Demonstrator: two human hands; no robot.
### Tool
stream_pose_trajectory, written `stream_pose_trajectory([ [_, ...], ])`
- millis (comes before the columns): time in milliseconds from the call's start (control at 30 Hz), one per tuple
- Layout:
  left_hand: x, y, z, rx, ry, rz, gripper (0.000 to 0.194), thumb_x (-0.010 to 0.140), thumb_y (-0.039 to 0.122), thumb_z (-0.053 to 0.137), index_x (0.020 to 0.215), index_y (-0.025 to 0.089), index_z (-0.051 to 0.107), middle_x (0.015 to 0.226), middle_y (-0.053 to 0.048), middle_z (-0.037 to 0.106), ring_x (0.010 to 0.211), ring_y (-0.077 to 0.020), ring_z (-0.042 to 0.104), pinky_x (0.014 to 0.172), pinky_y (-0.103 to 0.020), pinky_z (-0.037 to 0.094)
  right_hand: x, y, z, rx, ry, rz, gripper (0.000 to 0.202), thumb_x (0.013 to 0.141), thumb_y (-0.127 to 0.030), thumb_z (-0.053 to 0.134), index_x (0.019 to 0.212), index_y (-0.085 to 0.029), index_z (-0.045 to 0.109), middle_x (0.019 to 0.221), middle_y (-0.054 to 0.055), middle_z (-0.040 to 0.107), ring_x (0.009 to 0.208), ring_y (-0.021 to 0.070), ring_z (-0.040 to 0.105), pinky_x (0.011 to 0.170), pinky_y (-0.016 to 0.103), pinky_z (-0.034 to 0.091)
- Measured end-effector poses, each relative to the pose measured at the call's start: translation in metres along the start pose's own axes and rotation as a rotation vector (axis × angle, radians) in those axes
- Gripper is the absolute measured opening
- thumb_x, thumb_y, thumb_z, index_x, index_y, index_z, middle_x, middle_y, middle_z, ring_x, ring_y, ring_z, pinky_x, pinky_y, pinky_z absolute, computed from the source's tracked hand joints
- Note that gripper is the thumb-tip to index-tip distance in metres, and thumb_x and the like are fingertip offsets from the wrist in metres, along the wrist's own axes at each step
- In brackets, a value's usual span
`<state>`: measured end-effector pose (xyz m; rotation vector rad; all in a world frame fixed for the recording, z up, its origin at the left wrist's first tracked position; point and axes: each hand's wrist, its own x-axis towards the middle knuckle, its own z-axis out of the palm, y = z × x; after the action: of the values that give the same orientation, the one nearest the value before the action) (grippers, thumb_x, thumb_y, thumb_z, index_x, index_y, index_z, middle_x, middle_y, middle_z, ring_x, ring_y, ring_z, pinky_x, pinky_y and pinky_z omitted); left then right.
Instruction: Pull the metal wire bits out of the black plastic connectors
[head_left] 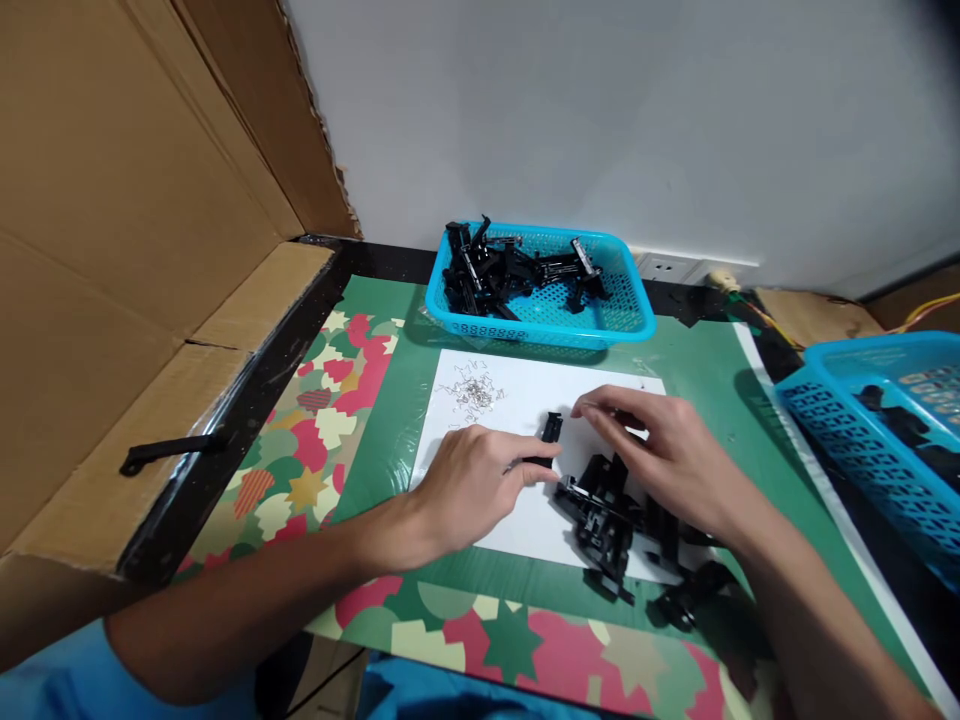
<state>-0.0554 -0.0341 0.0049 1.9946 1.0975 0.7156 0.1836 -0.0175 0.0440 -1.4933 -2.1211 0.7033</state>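
Observation:
My left hand (476, 490) pinches a slim black plastic part (552, 430) between thumb and forefinger, its upper end sticking up past the fingers. Close by on the right, my right hand (667, 440) has its thumb and fingertips pressed together; whatever is between them, if anything, is too small to make out. Below and partly behind that hand lies a pile of black plastic parts (604, 525). Thin bent wire pieces (474, 392) form a loose heap at the upper left of the white sheet (510, 530) under both hands.
A blue basket (540, 335) at the back holds more black parts. Another blue basket (862, 440) stands at the right edge. Cardboard walls (112, 150) rise on the left, with a black handle-like piece (172, 452) there. A wall socket (667, 266) sits behind.

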Motion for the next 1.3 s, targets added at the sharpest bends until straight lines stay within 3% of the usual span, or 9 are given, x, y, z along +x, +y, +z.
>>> stream_pose_trajectory([
  [100,-0.001,-0.002,0.001,0.061,0.021,0.109,0.023,0.1,0.027,0.074,0.121,0.026,0.082,0.11,-0.004,0.085,0.091,-0.0199,0.081,0.082,-0.032,0.063,0.0,0.0,0.002,0.033,-0.054,0.028,0.026,0.107,-0.039,0.056,0.102,-0.023,0.076,0.102,0.007,0.081,0.088,0.0248,0.073,0.074,0.034,0.053],
  [233,-0.004,-0.003,0.0,0.272,0.06,0.287,0.023,0.105,0.023,0.064,0.122,0.026,0.08,0.101,-0.003,0.08,0.081,-0.0147,0.076,0.07,-0.025,0.059,0.002,-0.003,0.005,0.108,-0.059,0.058,0.03,0.107,-0.042,0.056,0.097,-0.022,0.076,0.095,0.005,0.08,0.081,0.0231,0.07,0.073,0.034,0.053],
  [333,-0.006,-0.004,-0.002,0.375,0.074,0.337,0.031,0.105,0.013,0.057,0.123,0.028,0.078,0.108,-0.002,0.075,0.073,-0.0098,0.069,0.061,-0.021,0.054,0.002,-0.006,0.003,0.219,-0.107,0.08,0.036,0.107,-0.046,0.056,0.088,-0.022,0.075,0.086,0.004,0.078,0.076,0.0213,0.066,0.071,0.033,0.052],
  [433,-0.006,-0.005,-0.003,0.363,0.084,0.347,0.033,0.104,0.011,0.057,0.124,0.028,0.077,0.11,-0.001,0.073,0.073,-0.0093,0.068,0.062,-0.021,0.053,0.002,-0.009,0.003,0.387,-0.112,0.102,0.032,0.105,-0.047,0.062,0.09,-0.022,0.077,0.09,0.003,0.079,0.081,0.0211,0.069,0.074,0.031,0.053],
  [600,-0.004,-0.002,-0.003,0.267,0.094,0.29,0.024,0.107,0.024,0.06,0.126,0.027,0.075,0.108,-0.002,0.073,0.079,-0.0116,0.069,0.069,-0.023,0.056,0.003,-0.004,0.005,0.519,-0.107,0.133,0.028,0.102,-0.048,0.068,0.104,-0.023,0.078,0.092,0.004,0.08,0.083,0.0208,0.072,0.075,0.03,0.055],
  [767,0.002,0.005,-0.008,0.131,0.136,0.134,0.022,0.109,0.025,0.056,0.123,0.023,0.073,0.108,-0.004,0.071,0.089,-0.0144,0.07,0.082,-0.028,0.058,0.002,0.006,0.002,0.24,-0.065,0.094,0.027,0.1,-0.047,0.07,0.103,-0.022,0.081,0.101,0.007,0.081,0.083,0.0226,0.071,0.072,0.032,0.054],
  [933,0.004,0.006,-0.01,0.133,0.099,0.043,0.019,0.107,0.025,0.055,0.117,0.024,0.072,0.111,-0.003,0.068,0.085,-0.014,0.068,0.077,-0.028,0.055,-0.002,0.009,0.001,0.067,-0.216,-0.007,0.023,0.097,-0.045,0.074,0.096,-0.024,0.082,0.073,0.001,0.071,0.063,0.0171,0.06,0.062,0.03,0.047],
  [1133,0.003,0.005,-0.008,0.137,0.091,0.023,0.019,0.106,0.023,0.057,0.118,0.025,0.072,0.112,-0.002,0.068,0.09,-0.0148,0.069,0.084,-0.03,0.056,-0.001,0.005,0.008,0.035,-0.258,-0.05,0.01,0.096,-0.032,0.076,0.1,-0.026,0.082,0.078,-0.001,0.069,0.065,0.0155,0.06,0.065,0.03,0.045],
  [1300,0.004,0.007,-0.009,0.146,0.079,0.024,0.019,0.106,0.024,0.056,0.116,0.024,0.072,0.109,-0.003,0.068,0.085,-0.0142,0.068,0.075,-0.028,0.054,0.002,0.0,0.011,0.001,-0.277,-0.025,0.011,0.094,-0.02,0.073,0.089,-0.026,0.08,0.083,0.0,0.073,0.069,0.0163,0.063,0.066,0.03,0.045],
])
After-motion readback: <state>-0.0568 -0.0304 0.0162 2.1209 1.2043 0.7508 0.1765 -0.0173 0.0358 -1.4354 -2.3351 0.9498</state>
